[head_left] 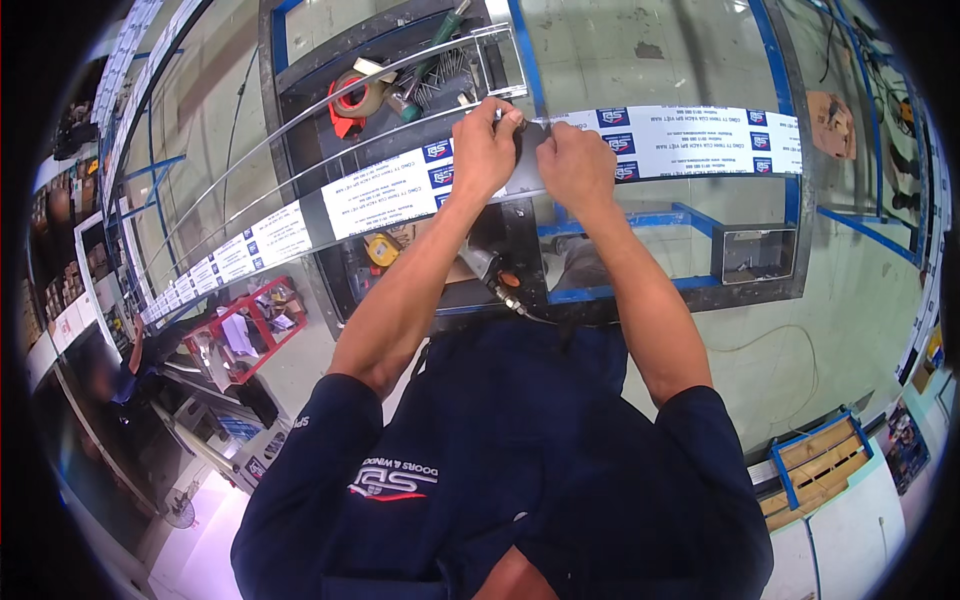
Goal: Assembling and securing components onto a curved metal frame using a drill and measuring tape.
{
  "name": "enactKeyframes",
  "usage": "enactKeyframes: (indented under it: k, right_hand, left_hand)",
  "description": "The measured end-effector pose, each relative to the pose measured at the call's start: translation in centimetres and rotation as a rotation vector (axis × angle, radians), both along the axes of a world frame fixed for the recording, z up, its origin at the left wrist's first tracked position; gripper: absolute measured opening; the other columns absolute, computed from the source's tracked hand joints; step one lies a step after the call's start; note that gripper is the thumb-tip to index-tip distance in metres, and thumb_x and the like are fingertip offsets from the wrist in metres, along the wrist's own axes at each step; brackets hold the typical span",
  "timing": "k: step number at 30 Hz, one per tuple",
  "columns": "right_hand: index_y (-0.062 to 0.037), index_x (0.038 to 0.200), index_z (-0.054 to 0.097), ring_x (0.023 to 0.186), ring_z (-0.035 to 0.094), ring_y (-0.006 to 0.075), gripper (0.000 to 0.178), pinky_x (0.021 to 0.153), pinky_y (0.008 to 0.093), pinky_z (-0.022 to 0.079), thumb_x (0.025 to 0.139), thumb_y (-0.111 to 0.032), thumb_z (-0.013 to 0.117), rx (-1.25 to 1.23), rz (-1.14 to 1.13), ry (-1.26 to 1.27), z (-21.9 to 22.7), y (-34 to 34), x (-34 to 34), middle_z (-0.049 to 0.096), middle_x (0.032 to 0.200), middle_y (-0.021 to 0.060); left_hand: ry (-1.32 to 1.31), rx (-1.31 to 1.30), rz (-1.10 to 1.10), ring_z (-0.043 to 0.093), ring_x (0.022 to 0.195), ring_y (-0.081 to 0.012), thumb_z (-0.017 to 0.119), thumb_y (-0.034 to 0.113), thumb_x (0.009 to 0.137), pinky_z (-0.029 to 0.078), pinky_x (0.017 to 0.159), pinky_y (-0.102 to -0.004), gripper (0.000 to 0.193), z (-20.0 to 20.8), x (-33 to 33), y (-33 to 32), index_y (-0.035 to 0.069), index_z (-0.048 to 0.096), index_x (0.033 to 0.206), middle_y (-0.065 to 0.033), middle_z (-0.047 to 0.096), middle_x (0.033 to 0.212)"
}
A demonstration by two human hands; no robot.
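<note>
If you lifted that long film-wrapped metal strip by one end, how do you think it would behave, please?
The long strip would probably sag and whip, being thin and far longer than the workbench. Its glossy film looks slippery. Both the left hand and right hand grip it mid-span, suggesting awkward balance.

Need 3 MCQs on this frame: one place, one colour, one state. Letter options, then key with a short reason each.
1. Where does the tape dispenser lie?
A. in the tray left of and beyond the hands
B. on the floor to the right
C. on the person's lap

2. What colour is the film on the long metal profile?
A. plain yellow
B. white with blue-and-red marks
C. green

3. What are the two hands doing?
A. hanging at the sides
B. left hand and right hand both on the profile, close together
C. one hand holds a hammer

Key: 1 A, the red dispenser sits in the dark tray among the hardware. 2 B, white film with small blue-and-red marks runs both ways from the hands. 3 B, both hands rest on the strip at its middle, fingers pinching at its upper edge.
</note>
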State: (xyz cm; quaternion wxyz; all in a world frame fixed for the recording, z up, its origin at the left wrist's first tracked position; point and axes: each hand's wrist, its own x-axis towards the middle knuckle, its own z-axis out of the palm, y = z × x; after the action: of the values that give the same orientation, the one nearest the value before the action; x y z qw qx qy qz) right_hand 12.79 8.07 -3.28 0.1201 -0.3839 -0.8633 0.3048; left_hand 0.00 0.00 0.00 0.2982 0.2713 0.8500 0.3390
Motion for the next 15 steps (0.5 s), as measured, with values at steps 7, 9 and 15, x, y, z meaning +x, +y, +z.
enactKeyframes:
  k: [7, 9, 15]
  right_hand:
    - [-0.0049, 0.085, 0.074, 0.079, 0.074, 0.0388, 0.019, 0.072, 0.0504, 0.059, 0.086, -0.023, 0.070, -0.062, 0.040, -0.076, 0.4, 0.0, 0.4, 0.074, 0.081, 0.0189]
    - [-0.0046, 0.086, 0.074, 0.079, 0.074, 0.0390, 0.019, 0.072, 0.0505, 0.059, 0.086, -0.023, 0.070, -0.086, 0.043, -0.066, 0.4, 0.2, 0.5, 0.074, 0.082, 0.0190]
    - [-0.0041, 0.086, 0.074, 0.080, 0.074, 0.0402, 0.020, 0.073, 0.0510, 0.059, 0.087, -0.024, 0.069, -0.066, 0.035, -0.030, 0.2, 0.3, 0.6, 0.074, 0.083, 0.0195]
  left_hand:
    - [0.223, 0.061, -0.255, 0.068, 0.087, -0.0490, 0.060, 0.018, 0.104, 0.049, 0.078, -0.0567, 0.023, -2.8, -1.4, 0.1, -0.004, 0.057, 0.108, -0.0287, 0.069, 0.085]
    - [0.277, 0.056, -0.392, 0.066, 0.088, -0.0513, 0.058, 0.019, 0.105, 0.049, 0.079, -0.0577, 0.024, -2.9, -2.0, 0.5, -0.004, 0.055, 0.110, -0.0289, 0.069, 0.087]
    - [0.376, 0.119, -0.724, 0.063, 0.094, -0.0504, 0.062, 0.022, 0.104, 0.050, 0.081, -0.0547, 0.025, -2.8, -3.3, 0.7, 0.000, 0.052, 0.113, -0.0253, 0.067, 0.097]
